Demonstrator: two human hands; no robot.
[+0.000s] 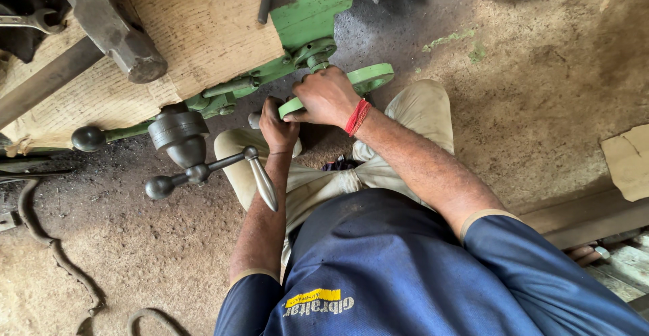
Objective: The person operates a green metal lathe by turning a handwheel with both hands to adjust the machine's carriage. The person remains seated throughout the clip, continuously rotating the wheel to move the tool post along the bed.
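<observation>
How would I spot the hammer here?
Find the green machine at top centre, then the brown board left of it. The hammer lies on that board's left part: a heavy grey head, unlike the round-knobbed dark handles below.

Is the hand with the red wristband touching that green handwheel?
Touching. The head view shows the right hand laid over the green handwheel, fingers curled around its rim.

A dusty dirt floor point(554, 72) carries everything: left of the fingers point(274, 116) a rope point(47, 241) snakes across it, and far right lies a cardboard scrap point(629, 160).
</observation>
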